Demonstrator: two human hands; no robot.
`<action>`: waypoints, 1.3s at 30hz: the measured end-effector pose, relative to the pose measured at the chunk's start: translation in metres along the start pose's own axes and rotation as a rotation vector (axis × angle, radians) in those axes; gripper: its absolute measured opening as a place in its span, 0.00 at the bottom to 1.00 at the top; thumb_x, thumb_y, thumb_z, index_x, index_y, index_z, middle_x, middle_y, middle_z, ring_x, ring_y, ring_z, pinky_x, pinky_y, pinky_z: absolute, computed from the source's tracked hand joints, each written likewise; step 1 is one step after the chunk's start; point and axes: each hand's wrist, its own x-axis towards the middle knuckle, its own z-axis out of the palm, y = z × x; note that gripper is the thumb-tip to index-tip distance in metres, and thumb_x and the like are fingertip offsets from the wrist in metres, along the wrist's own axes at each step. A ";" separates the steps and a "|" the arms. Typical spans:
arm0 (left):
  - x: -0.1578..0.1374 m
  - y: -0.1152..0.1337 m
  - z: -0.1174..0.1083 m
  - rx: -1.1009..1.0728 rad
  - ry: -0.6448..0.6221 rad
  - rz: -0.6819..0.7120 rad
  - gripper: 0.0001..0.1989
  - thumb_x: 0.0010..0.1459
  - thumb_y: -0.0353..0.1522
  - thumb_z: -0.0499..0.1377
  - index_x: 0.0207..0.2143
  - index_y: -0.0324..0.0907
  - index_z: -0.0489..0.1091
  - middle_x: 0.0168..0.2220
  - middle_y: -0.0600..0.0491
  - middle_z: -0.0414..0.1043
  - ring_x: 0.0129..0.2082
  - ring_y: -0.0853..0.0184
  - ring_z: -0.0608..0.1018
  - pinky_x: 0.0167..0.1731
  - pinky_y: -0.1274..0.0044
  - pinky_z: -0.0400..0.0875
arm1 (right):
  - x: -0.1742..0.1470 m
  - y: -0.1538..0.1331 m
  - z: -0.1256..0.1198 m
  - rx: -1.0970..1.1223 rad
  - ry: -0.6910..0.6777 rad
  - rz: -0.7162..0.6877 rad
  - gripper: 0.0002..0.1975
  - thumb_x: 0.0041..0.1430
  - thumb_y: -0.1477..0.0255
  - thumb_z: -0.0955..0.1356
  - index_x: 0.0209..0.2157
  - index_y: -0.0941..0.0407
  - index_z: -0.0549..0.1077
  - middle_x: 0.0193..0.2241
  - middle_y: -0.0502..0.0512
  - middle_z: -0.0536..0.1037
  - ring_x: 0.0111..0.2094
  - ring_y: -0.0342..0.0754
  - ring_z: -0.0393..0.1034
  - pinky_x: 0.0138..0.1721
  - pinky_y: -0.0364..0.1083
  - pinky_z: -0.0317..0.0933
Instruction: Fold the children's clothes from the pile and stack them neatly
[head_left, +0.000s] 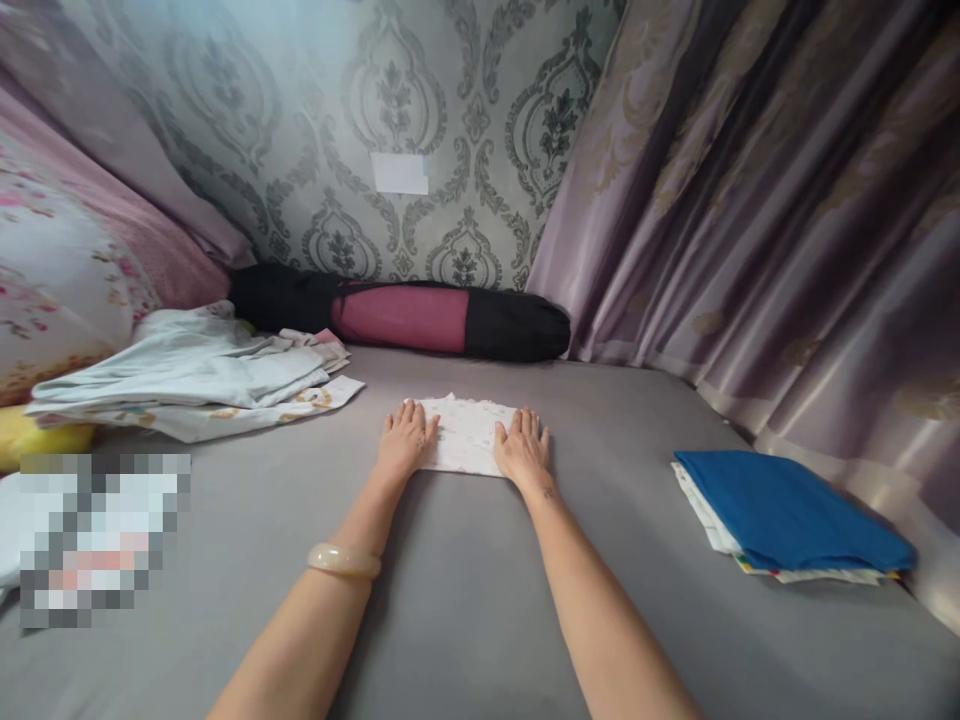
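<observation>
A small white folded cloth [466, 437] with a faint print lies flat on the grey bed sheet [465, 600], looking like a folded garment. My left hand [409, 437] rests flat over its left end, palm down and fingers stretched forward. Over the right end lies my right hand [523, 445], also palm down with the fingers extended. Neither hand grips the cloth; both press on its top. A pale bangle [343, 561] circles my left forearm.
On the right sits a stack of folded clothes topped by a blue one [795, 510]. A loose pile of white clothes [195, 365] lies at the left. Behind is a long black and maroon roll [405, 318] against the patterned wall. Curtains [720, 200] hang at the right.
</observation>
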 end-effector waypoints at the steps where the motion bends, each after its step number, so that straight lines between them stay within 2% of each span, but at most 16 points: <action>1: 0.001 -0.002 -0.001 -0.010 0.006 -0.004 0.30 0.67 0.42 0.38 0.62 0.32 0.57 0.65 0.39 0.52 0.65 0.55 0.55 0.62 0.61 0.49 | 0.001 0.002 -0.001 0.003 0.001 0.009 0.32 0.67 0.61 0.50 0.64 0.68 0.52 0.66 0.66 0.48 0.66 0.57 0.41 0.63 0.57 0.34; 4: 0.003 -0.010 -0.003 -0.032 0.013 -0.027 0.30 0.67 0.42 0.38 0.63 0.33 0.55 0.66 0.41 0.50 0.66 0.55 0.52 0.63 0.62 0.47 | 0.004 0.010 -0.004 0.000 0.001 0.037 0.32 0.67 0.61 0.49 0.65 0.68 0.50 0.66 0.66 0.47 0.66 0.56 0.39 0.63 0.58 0.32; 10: 0.001 -0.017 -0.003 -0.076 -0.092 -0.036 0.31 0.67 0.42 0.38 0.65 0.32 0.49 0.67 0.41 0.45 0.67 0.54 0.49 0.63 0.61 0.45 | 0.006 0.017 0.002 0.000 -0.045 0.070 0.32 0.68 0.62 0.49 0.66 0.68 0.47 0.66 0.67 0.47 0.66 0.55 0.40 0.63 0.58 0.33; 16: 0.000 -0.016 -0.002 -0.079 -0.071 -0.044 0.31 0.66 0.42 0.38 0.65 0.33 0.50 0.67 0.41 0.46 0.67 0.53 0.49 0.62 0.58 0.45 | 0.006 0.017 0.002 0.010 -0.043 0.068 0.32 0.67 0.62 0.49 0.65 0.68 0.48 0.66 0.68 0.48 0.66 0.56 0.41 0.63 0.59 0.34; 19: 0.001 -0.015 -0.004 -0.052 -0.036 -0.039 0.31 0.66 0.43 0.38 0.64 0.33 0.52 0.67 0.41 0.47 0.67 0.52 0.49 0.62 0.56 0.44 | 0.006 0.014 -0.001 -0.006 -0.001 0.049 0.32 0.68 0.62 0.50 0.65 0.68 0.49 0.66 0.68 0.48 0.66 0.57 0.40 0.63 0.60 0.31; 23: 0.002 -0.007 -0.006 0.005 0.076 0.008 0.31 0.66 0.42 0.38 0.63 0.32 0.55 0.66 0.39 0.50 0.67 0.53 0.50 0.62 0.56 0.44 | 0.001 0.002 -0.002 -0.022 0.061 -0.070 0.30 0.68 0.62 0.50 0.65 0.64 0.51 0.66 0.65 0.48 0.67 0.56 0.38 0.63 0.60 0.29; 27: -0.003 0.007 -0.003 0.049 0.085 0.123 0.29 0.67 0.42 0.39 0.63 0.34 0.56 0.65 0.40 0.51 0.66 0.54 0.52 0.63 0.58 0.44 | -0.004 -0.009 0.001 -0.020 0.051 -0.173 0.29 0.68 0.62 0.51 0.65 0.62 0.52 0.66 0.64 0.49 0.67 0.56 0.38 0.63 0.58 0.32; 32: -0.008 0.016 0.003 0.068 0.012 0.186 0.29 0.67 0.42 0.40 0.63 0.35 0.54 0.65 0.40 0.52 0.66 0.54 0.54 0.62 0.59 0.46 | -0.007 -0.010 0.007 -0.012 0.034 -0.151 0.29 0.68 0.61 0.51 0.65 0.61 0.53 0.66 0.63 0.52 0.66 0.57 0.40 0.62 0.60 0.35; 39: -0.006 0.013 0.007 0.057 0.000 0.186 0.30 0.67 0.43 0.40 0.64 0.34 0.53 0.66 0.39 0.51 0.65 0.53 0.54 0.62 0.59 0.46 | -0.005 -0.009 0.009 -0.012 0.022 -0.138 0.28 0.68 0.62 0.51 0.65 0.61 0.53 0.66 0.63 0.52 0.66 0.57 0.40 0.62 0.61 0.34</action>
